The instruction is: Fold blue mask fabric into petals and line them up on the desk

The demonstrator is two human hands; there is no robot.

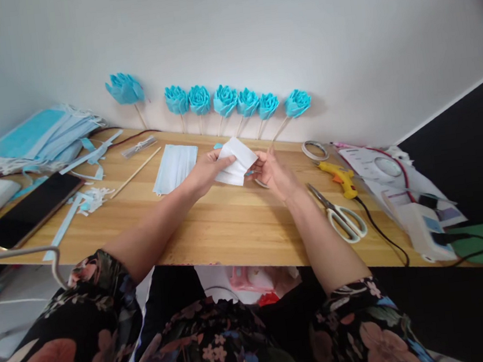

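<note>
A face mask piece (238, 161), white side up and creased, is held above the table between my two hands. My left hand (210, 169) pinches its left side, thumb on top. At its right edge are the curled fingers of my right hand (271, 169), with a bit of blue showing beneath them. Left of the held piece lies a flat, pale blue mask sheet (175, 168). Behind my hands, several blue flowers on thin sticks lean against the wall, among them one flower (226, 100) straight ahead.
On the left are a stack of masks (40, 137), cut strips (64, 224), a phone (31, 209) and a wooden stick (136, 172). To the right lie a tape roll (315, 150), a yellow glue gun (341, 179), scissors (340, 216) and a power strip (426, 232).
</note>
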